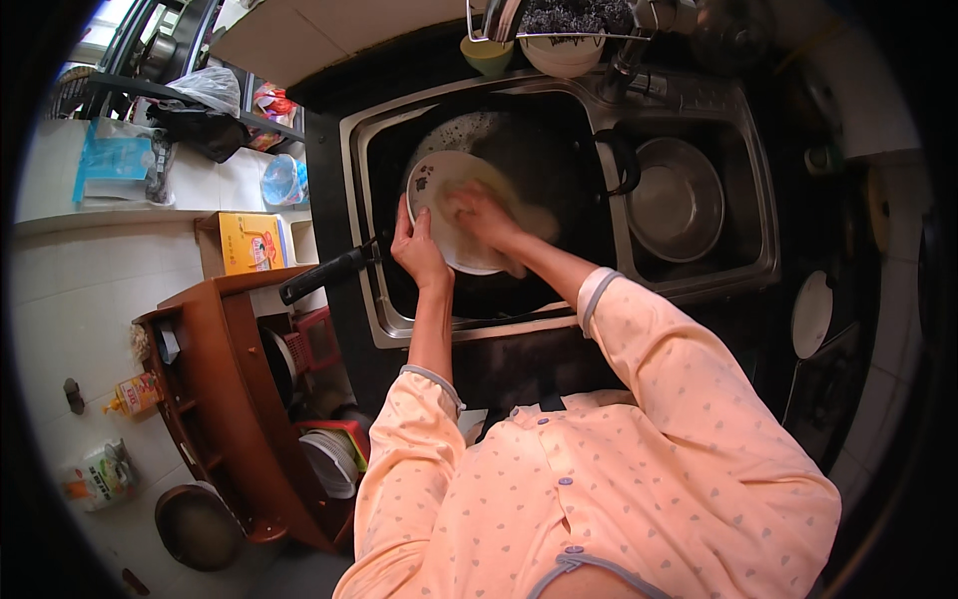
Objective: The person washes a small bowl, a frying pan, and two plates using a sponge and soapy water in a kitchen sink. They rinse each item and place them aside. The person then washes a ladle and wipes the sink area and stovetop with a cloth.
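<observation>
My left hand grips the left rim of a white dish with small dark printed marks, tilted over a dark wok. My right hand lies against the inside of the dish, blurred by motion. A pale yellowish cloth is bunched under and around its fingers; its outline is smeared. In the wok, which sits in the larger basin of a steel sink, there is water with foam. The wok's long black handle sticks out over the left edge.
A steel bowl sits in the smaller right basin, below the faucet. A yellow-green bowl and a white bowl stand behind the sink. At left is a brown wooden cabinet; a white plate is at right.
</observation>
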Demonstrator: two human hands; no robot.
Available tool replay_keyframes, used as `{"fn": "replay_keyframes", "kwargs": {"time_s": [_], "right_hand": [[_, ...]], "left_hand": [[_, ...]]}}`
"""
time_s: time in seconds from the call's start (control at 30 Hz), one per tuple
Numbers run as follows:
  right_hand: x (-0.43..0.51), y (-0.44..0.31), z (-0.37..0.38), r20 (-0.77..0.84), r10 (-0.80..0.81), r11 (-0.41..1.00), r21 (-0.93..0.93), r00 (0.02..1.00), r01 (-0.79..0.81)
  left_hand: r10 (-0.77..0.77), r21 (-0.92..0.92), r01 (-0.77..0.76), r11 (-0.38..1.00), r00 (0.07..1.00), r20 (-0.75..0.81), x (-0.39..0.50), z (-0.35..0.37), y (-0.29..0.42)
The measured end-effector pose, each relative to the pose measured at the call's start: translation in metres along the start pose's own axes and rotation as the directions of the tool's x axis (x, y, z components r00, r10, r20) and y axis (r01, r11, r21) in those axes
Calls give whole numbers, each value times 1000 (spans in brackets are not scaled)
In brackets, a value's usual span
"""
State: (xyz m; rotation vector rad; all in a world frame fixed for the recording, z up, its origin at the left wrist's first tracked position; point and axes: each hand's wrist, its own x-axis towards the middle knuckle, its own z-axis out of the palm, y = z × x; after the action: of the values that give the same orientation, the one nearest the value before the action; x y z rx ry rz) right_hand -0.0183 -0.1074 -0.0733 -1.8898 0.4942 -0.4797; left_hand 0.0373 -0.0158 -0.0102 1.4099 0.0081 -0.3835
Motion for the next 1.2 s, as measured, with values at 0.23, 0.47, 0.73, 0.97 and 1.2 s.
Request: {"fn": "replay_keyframes", "kwargs": {"time_s": [0.23,0.47,0.73,0.97,1.2], "right_hand": [[-2,3,-28,40,10,837,-548,999,13],[33,27,-12,-368,362,916,-31,857,-400],[23,-44,-19,197,334,719,580,922,-384],[12,-31,-31,553,156,505,667,818,-547],[-1,-36,-32,748,12,875,313,664,-368]], "left_hand": [[65,103,-65,993,998,9,2,-1,3],[-58,30,55,998,993,108,-15,9,10],[-191,-26,196,980,973,125,-17,-13,-5],[-345,-348,431,833,895,283,-3,-15,-8],[-398,49,408,912,847,352,31,-22,8]]}}
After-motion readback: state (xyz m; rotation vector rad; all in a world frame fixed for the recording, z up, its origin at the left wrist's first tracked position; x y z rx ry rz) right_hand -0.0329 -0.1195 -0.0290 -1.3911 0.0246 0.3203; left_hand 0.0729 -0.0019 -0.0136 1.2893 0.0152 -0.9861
